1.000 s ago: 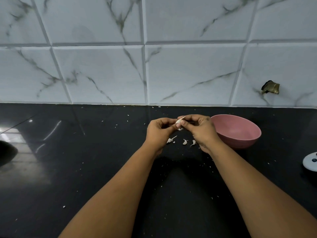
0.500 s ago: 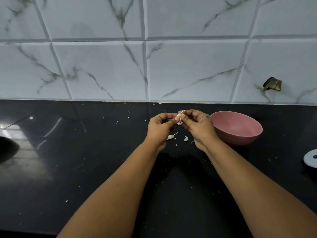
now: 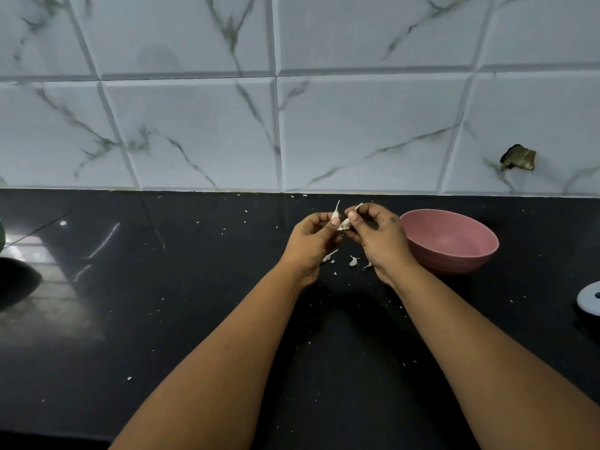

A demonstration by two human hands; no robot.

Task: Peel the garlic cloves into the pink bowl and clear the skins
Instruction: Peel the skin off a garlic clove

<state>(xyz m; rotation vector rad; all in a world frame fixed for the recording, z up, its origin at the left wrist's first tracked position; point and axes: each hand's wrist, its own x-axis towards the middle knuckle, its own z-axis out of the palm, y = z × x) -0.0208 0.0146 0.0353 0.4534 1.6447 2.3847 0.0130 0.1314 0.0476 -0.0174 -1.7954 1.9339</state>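
Both hands meet above the black counter (image 3: 162, 319), pinching one small garlic clove (image 3: 344, 224) between the fingertips. My left hand (image 3: 311, 245) holds it from the left, where a thin strip of skin (image 3: 337, 209) sticks upward. From the right, my right hand (image 3: 380, 238) pinches a flap of skin at the top. The pink bowl (image 3: 451, 241) stands just right of my right hand; its inside looks empty. Pale garlic pieces (image 3: 353, 261) lie on the counter under the hands; I cannot tell cloves from skins.
Tiny white skin flecks are scattered over the counter. A marble-tiled wall (image 3: 292, 125) rises close behind, with a dark broken spot (image 3: 518, 157) at the right. A white round object (image 3: 589, 298) sits at the right edge, a dark object (image 3: 16, 280) at the left edge.
The skin has been pulled apart: a strip now stands up at my left fingertips and a flap at my right. The view has tilted slightly.
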